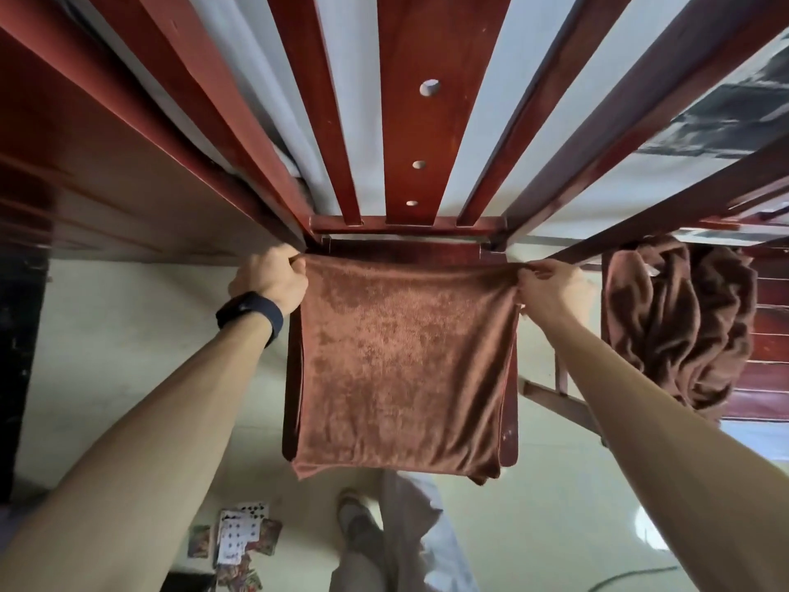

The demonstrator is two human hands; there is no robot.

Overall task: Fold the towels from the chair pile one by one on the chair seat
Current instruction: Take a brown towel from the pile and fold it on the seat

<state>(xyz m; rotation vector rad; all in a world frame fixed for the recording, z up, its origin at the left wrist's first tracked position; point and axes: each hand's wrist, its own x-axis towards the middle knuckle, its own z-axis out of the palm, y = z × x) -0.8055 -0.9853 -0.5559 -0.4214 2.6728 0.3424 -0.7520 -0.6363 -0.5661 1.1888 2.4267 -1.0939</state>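
Left hand (273,277) and right hand (548,288) pinch the towel (405,361) corners mid-frame; towel pile (679,326) at right, playing cards (239,544) lower left

A towel (405,365) lies spread on the chair seat (510,425), covering nearly all of it, its near edge hanging over the seat's front. Behind the seat rises the chair back (420,121). The left hand (271,277) grips the towel's far left corner and the right hand (550,288) pinches its far right corner, both just before the chair back. A watch (252,316) sits on the left wrist. Right of the seat, a pile (679,326) of towels rests on a second chair (768,356). On the floor (128,356), before the seat, lie playing cards (239,544) to the left of the person's foot (354,519)
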